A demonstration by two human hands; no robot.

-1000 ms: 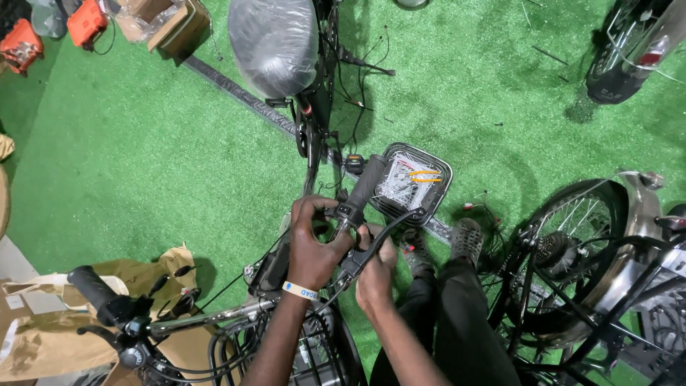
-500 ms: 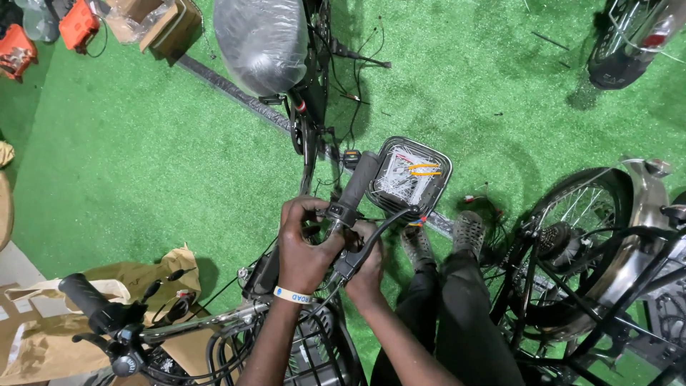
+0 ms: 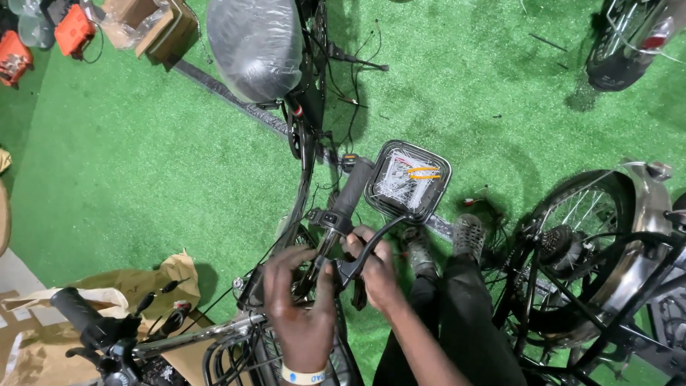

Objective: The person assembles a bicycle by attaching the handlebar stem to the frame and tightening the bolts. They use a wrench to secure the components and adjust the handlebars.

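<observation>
Both our hands work at the handlebar [image 3: 336,236] just below us: the left hand [image 3: 304,311] with fingers curled round the bar, the right hand [image 3: 375,268] pinching the black brake lever [image 3: 375,239] clamp. We judge the clamp could slip and nip the loose cables. Farther off lie crumpled brown paper [image 3: 171,275], then an open cardboard box [image 3: 153,25] and orange cases [image 3: 71,30].

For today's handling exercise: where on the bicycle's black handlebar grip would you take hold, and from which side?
Wrap the fingers around the middle of the handlebar grip, coming from its open left side. It is a long round tube, free there, while the brake lever and a tray crowd its right, and both hands work at its base.
</observation>
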